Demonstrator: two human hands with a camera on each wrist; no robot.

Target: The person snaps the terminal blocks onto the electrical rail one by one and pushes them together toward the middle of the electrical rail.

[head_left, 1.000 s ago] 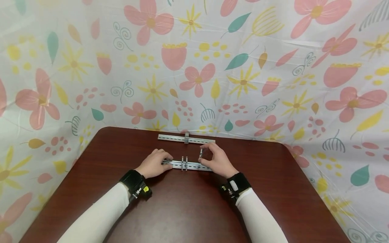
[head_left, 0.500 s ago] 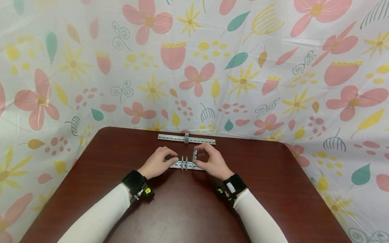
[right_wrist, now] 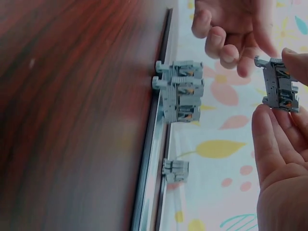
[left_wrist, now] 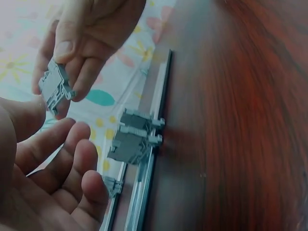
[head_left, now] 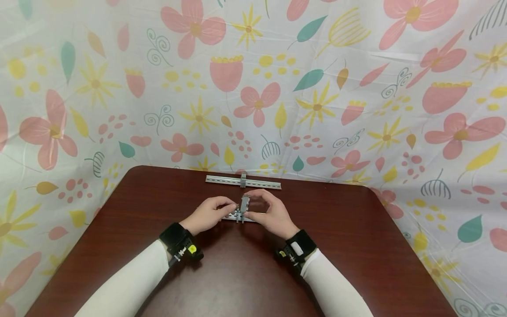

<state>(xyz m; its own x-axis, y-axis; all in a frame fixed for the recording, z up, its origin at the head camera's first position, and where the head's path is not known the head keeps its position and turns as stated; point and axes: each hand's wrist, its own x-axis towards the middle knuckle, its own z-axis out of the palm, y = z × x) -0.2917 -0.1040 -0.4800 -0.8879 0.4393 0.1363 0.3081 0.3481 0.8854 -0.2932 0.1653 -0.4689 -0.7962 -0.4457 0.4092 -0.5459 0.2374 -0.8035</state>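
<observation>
A grey DIN-rail terminal block (head_left: 244, 204) is pinched between the thumb and fingers of my right hand (head_left: 278, 216), raised above the near metal rail (head_left: 228, 216). My left hand (head_left: 207, 215) hovers at the block's left. In the left wrist view its thumb (left_wrist: 24, 118) reaches the corner of the held terminal block (left_wrist: 54, 87), while the other fingers are loosely bent. Two more grey terminal blocks (right_wrist: 180, 94) stand side by side on the near rail, a narrow gap between them. Both ends of that rail are hidden behind my hands in the head view.
Behind, a second slotted metal rail (head_left: 222, 179) lies roughly parallel, with a grey cluster of terminal blocks (head_left: 243, 179) clipped at its middle. The dark wooden table (head_left: 222, 281) ends at a floral curtain (head_left: 257, 145) along the back.
My right hand has carried its terminal block leftward to above the pair on the near rail, turning its flat side into view. My left hand has left the rail's left end and moved right toward it.
</observation>
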